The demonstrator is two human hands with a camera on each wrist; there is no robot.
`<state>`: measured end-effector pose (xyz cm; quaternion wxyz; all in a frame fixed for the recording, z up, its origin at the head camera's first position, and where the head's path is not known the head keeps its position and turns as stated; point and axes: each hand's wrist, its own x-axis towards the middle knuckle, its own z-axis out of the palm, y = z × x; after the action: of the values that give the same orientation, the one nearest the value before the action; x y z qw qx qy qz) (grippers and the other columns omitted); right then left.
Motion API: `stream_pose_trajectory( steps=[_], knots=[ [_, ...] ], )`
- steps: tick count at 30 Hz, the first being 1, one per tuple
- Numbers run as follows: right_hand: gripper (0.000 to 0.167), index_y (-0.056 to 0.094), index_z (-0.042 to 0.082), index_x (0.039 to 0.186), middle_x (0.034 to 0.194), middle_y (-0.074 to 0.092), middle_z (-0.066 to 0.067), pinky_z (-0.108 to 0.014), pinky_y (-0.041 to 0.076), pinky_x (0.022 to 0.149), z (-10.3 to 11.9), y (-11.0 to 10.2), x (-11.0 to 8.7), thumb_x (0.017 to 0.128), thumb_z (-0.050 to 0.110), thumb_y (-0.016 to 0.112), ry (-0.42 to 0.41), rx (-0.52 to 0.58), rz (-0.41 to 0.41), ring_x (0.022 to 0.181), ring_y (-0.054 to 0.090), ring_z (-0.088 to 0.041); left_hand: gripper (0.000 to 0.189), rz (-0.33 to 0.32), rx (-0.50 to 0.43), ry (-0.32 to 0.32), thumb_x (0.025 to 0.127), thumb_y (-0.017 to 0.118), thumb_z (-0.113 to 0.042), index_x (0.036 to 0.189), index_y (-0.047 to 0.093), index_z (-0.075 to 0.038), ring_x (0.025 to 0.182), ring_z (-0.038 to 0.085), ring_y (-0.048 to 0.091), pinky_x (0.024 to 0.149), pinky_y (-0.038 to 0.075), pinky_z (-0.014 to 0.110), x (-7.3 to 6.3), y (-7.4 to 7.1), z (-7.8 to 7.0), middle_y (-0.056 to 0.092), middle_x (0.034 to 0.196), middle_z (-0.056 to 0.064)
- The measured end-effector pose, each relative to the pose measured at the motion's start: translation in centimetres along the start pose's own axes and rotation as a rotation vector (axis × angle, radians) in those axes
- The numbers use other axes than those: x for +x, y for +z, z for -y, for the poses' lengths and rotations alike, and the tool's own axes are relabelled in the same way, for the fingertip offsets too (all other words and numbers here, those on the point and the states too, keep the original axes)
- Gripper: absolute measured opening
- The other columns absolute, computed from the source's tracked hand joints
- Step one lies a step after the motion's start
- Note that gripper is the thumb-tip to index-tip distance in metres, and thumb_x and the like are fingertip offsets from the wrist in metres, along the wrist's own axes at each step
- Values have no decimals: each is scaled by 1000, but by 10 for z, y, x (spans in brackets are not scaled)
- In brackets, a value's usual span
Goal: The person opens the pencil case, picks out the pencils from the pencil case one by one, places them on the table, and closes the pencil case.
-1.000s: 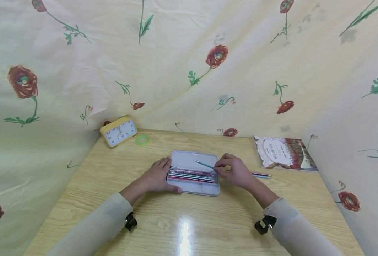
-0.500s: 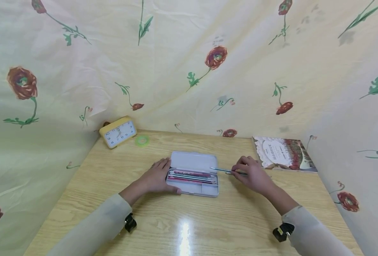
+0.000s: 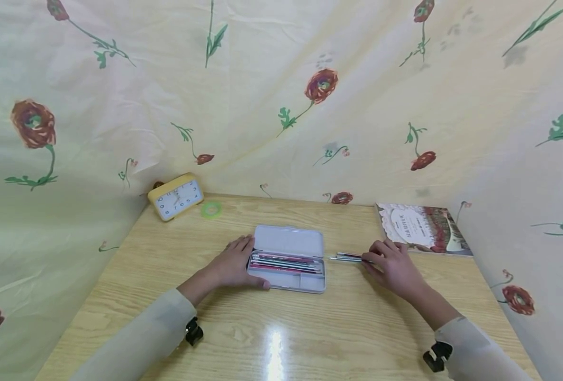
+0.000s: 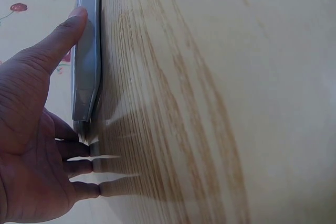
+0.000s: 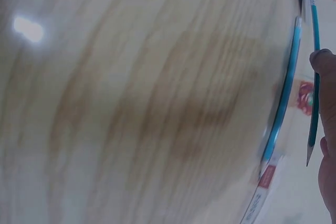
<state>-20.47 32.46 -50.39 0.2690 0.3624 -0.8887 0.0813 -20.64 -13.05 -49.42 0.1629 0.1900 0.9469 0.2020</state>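
Observation:
A pale metal pencil case [image 3: 288, 241] lies with its lid raised, several pencils [image 3: 286, 263] side by side in its long compartment. My left hand [image 3: 231, 267] rests at its left end. In the left wrist view the thumb [image 4: 73, 27] touches the case's front rim, and the other fingers stretch out beside its end. To the right of the case, my right hand [image 3: 396, 270] pinches a green pencil [image 5: 315, 98] just above the table. A blue pencil [image 5: 286, 87] lies below it on the wood. A dark pencil [image 3: 345, 254] shows beside these, partly hidden by the hand.
A picture booklet [image 3: 415, 225] lies at the back right, just behind my right hand. At the back left stand a yellow clock [image 3: 176, 197] and a green tape ring [image 3: 211, 210]. Flowered cloth [image 3: 262, 106] hangs behind and beside the wooden table [image 3: 243, 328].
My right hand has carried the green pencil from above the case to the right and lowered it beside the pencils on the table. The left hand stays at the case.

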Motion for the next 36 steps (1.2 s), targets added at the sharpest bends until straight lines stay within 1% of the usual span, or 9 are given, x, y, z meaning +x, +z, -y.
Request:
stream_pose_trajectory(
  steps=[4, 14, 20, 31, 33, 36],
  knots=[
    [28, 83, 13, 97, 93, 65, -3, -53, 44, 77, -6, -1, -7, 75, 8, 99, 11, -23, 13, 86, 54, -23, 143, 3, -2, -3, 82, 81, -81, 175, 12, 2, 174, 42, 11, 143, 14, 56, 0, 0, 0, 14, 186, 20],
    [23, 84, 15, 100, 95, 64, -2, -49, 40, 80, -9, 2, -16, 81, 15, 97, 41, -57, 77, 87, 52, -22, 142, -3, 0, 4, 83, 80, -82, 175, 13, 3, 174, 43, 12, 142, 15, 56, 0, 2, 1, 14, 186, 21],
    [23, 82, 14, 99, 96, 64, -3, -47, 34, 79, -10, 6, -18, 81, 15, 96, 45, -50, 82, 88, 52, -24, 143, -4, 5, 8, 83, 79, -83, 175, 13, 3, 174, 42, 11, 143, 15, 56, 0, 0, 1, 13, 186, 20],
    [22, 82, 17, 98, 95, 64, -1, -46, 31, 79, -8, 8, -18, 82, 13, 96, 67, -40, 90, 87, 52, -23, 143, -4, -7, 10, 82, 81, -82, 175, 13, 3, 174, 43, 11, 142, 15, 57, 0, -2, 0, 14, 186, 21],
    [20, 82, 17, 98, 95, 64, -1, -47, 32, 79, -7, 8, -17, 83, 14, 95, 77, -31, 96, 86, 53, -22, 143, -4, -12, 11, 82, 81, -82, 175, 13, 3, 174, 43, 11, 142, 15, 57, 0, -2, 0, 15, 186, 21],
    [18, 82, 18, 100, 96, 66, 0, -50, 38, 79, 0, 8, -10, 86, 17, 94, 112, -13, 122, 87, 54, -21, 143, -7, -6, 9, 82, 81, -82, 175, 13, 4, 173, 44, 12, 142, 16, 57, 1, -1, 0, 15, 185, 22]
  ],
)
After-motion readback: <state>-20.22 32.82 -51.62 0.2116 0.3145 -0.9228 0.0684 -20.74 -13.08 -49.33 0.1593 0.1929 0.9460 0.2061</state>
